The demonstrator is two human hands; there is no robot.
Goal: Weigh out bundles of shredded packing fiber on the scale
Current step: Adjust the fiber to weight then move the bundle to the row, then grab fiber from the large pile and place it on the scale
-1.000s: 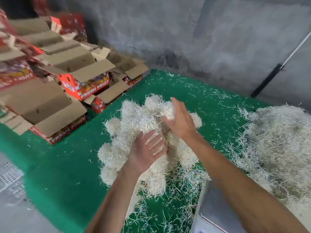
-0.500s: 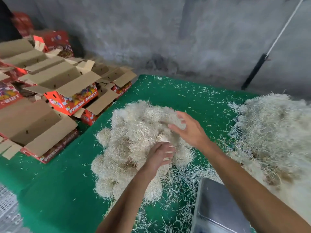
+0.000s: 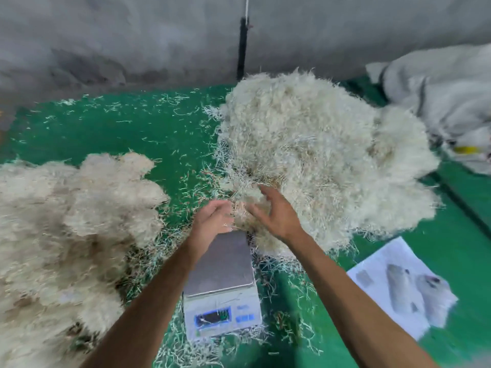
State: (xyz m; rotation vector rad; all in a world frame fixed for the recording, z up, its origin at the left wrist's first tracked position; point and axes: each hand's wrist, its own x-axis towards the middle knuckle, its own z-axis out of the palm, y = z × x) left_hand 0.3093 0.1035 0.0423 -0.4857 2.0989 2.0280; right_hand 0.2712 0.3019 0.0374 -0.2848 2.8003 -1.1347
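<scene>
Fiber tuft (image 3: 243, 208) sits between both hands above the scale's (image 3: 221, 277) far edge: left hand (image 3: 212, 219) loosely curled against it, right hand (image 3: 276, 213) spread, touching.

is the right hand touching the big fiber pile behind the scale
Touching. The head view shows the right hand with spread fingers pressed into the near edge of the big fiber pile, strands overlapping the fingertips.

Two cream-white heaps of shredded fibre, a far right one (image 3: 318, 155) and a near left one (image 3: 66, 221), lie on bright green cloth (image 3: 132, 134) speckled with pale strands, around a white scale (image 3: 223, 296) with silver-grey pan and blue display, before a mottled grey wall (image 3: 132, 35).
</scene>
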